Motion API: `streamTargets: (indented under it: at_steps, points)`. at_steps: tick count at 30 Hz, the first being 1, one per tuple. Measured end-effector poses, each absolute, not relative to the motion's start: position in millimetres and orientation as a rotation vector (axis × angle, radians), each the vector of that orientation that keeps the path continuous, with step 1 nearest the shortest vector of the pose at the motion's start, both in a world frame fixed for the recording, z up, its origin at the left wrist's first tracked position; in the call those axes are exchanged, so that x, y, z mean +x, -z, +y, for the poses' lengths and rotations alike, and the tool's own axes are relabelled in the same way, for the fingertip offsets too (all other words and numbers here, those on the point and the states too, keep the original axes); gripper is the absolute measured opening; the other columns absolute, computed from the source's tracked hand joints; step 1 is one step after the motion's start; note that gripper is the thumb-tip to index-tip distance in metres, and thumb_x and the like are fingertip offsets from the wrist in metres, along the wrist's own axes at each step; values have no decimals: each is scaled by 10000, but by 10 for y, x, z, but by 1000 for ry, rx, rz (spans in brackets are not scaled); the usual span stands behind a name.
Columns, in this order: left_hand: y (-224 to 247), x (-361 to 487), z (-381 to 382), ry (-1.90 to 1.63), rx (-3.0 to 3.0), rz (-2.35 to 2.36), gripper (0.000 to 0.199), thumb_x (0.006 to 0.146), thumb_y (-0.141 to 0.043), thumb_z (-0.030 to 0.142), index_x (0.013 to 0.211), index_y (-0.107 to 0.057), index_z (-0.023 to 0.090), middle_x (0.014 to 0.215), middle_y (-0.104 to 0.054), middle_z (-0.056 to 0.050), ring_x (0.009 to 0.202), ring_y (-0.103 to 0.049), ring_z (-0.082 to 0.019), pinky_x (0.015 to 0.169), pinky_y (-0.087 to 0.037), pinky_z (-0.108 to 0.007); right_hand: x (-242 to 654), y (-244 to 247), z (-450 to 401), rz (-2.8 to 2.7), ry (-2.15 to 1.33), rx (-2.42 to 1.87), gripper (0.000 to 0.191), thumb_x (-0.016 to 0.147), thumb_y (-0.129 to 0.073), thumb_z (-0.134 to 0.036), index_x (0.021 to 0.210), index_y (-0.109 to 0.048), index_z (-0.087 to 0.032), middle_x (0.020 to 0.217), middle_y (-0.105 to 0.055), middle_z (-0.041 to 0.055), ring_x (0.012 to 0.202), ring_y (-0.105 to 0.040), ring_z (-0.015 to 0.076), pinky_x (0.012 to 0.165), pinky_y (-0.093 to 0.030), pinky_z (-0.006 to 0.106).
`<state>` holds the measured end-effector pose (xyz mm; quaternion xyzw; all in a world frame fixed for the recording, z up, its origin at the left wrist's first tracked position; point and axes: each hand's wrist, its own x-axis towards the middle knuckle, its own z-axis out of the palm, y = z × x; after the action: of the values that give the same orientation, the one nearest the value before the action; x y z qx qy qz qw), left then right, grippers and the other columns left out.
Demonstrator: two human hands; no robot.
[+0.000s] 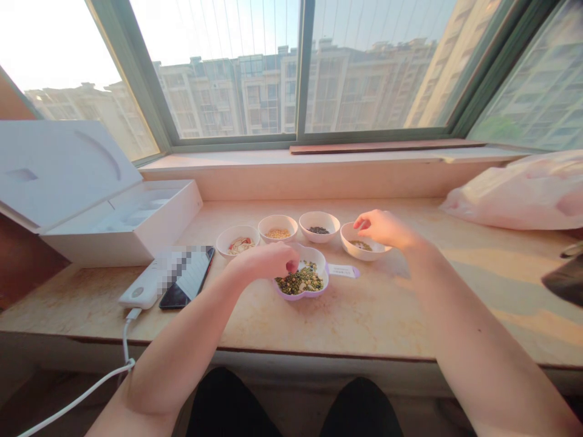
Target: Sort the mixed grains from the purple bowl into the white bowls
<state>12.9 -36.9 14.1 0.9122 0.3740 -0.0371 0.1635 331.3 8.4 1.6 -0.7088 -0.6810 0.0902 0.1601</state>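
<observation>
My left hand [276, 260] is closed, fingertips down at the mixed beans [301, 280] in a purple-rimmed dish [300, 297] with a handle; what it pinches is hidden. Over the rightmost white bowl [371, 255], my right hand [376, 226] has its fingers bent together above some small greenish grains [361, 245]; I cannot make out anything between them. Behind the dish stand three more white bowls: one with reddish and pale pieces [241, 245], one with yellow grains [277, 233], and one with black beans [318, 230].
An open white box [168, 227] stands at the left, with a white power bank [142, 290], its cable [126, 340] and a phone [194, 282] in front of it. A plastic bag [519, 191] lies at the right, near a dark object [565, 282]. Windows rise behind.
</observation>
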Motion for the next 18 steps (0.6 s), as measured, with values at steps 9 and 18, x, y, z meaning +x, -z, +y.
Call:
streamTargets:
  at_steps: [9, 18]
  points:
    - [-102, 157, -375, 93, 2575, 1089, 230, 735, -595, 61, 790, -741, 231, 807, -728, 9, 675, -603, -137, 557, -361, -271, 3432, 47, 134, -1940, -275, -2133, 185, 808, -664, -175, 949, -781, -199, 997, -775, 113, 770, -672, 201, 687, -457, 314]
    - [-91, 230, -396, 146, 2617, 1064, 164, 691, -590, 61, 670, -659, 208, 722, -673, 2, 626, -556, -143, 578, -364, -292, 3359, 21, 100, -1942, -219, -2117, 122, 788, -692, -238, 856, -792, -226, 940, -785, 97, 754, -685, 226, 643, -465, 316]
